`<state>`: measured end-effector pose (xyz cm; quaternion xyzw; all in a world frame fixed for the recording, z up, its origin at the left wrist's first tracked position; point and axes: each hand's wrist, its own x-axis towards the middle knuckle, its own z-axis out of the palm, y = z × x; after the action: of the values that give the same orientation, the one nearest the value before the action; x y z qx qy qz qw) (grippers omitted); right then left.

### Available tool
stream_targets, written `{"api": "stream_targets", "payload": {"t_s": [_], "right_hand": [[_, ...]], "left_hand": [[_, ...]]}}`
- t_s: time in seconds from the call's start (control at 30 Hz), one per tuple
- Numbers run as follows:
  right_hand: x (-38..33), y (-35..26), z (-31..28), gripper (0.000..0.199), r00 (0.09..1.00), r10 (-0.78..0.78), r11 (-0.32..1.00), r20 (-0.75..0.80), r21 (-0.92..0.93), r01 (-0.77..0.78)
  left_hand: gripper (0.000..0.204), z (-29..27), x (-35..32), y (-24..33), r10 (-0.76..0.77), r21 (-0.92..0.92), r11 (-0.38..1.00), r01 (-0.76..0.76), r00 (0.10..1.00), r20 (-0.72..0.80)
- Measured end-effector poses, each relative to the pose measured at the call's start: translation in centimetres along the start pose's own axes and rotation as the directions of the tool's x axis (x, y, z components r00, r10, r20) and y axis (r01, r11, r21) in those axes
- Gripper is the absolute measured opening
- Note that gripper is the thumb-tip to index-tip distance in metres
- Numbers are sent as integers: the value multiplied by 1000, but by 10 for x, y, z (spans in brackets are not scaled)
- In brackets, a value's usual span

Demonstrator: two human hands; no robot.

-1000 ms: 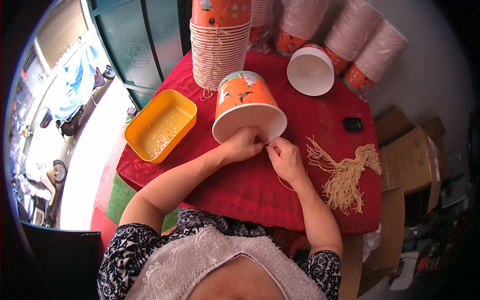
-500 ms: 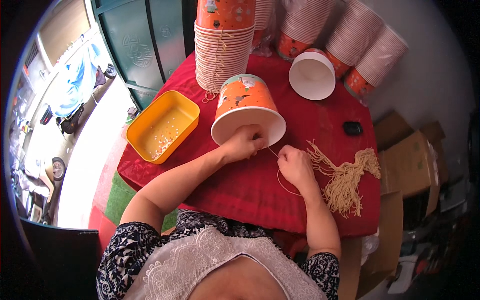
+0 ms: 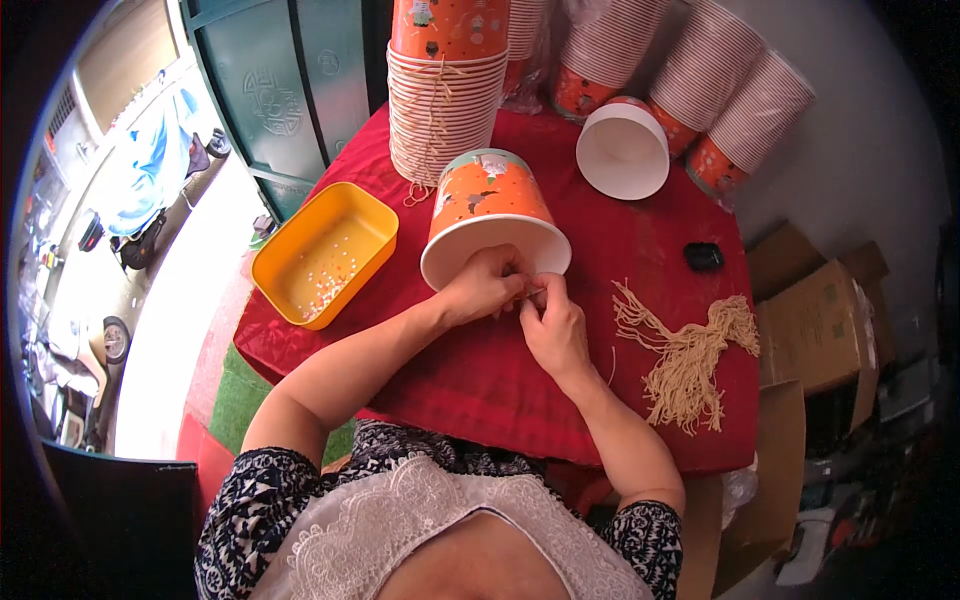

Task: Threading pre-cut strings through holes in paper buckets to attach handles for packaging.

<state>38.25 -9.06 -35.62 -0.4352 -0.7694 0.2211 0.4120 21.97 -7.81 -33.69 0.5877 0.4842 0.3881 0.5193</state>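
Note:
An orange patterned paper bucket (image 3: 500, 195) lies tipped on the table, its white mouth toward me. My left hand (image 3: 480, 284) is closed at the lower rim, some fingers hidden behind it or inside the mouth. Right beside it, my right hand (image 3: 553, 325) pinches a thin beige string at the rim; the fingertips of both hands nearly meet. A short length of this string (image 3: 613, 365) shows beside my right wrist. To the right lies a loose bundle of beige strings (image 3: 690, 365).
A yellow tub (image 3: 345, 225) with small white and coloured bits stands left. Behind are a tall stack of paper buckets (image 3: 440, 120) with strings hanging down it, a single white-mouthed bucket (image 3: 625, 150) and several wrapped stacks (image 3: 710, 70). A small black object (image 3: 704, 256) lies right on the red cloth (image 3: 460, 390).
My right hand has moved left and up to the bucket's rim, beside my left hand, bringing the string along. My left hand and the bucket have stayed almost in place.

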Motion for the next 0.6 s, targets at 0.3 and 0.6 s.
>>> {"api": "stream_targets", "payload": {"t_s": [0.3,0.6], "right_hand": [[6,4,2,13,998,-68,986,8,-151,69],[7,4,4,7,995,-84,989,-52,-127,77]], "left_hand": [[18,1,0,-2,36,-66,997,-38,999,-24],[14,-2,3,-21,62,-38,997,-64,998,-32]]}}
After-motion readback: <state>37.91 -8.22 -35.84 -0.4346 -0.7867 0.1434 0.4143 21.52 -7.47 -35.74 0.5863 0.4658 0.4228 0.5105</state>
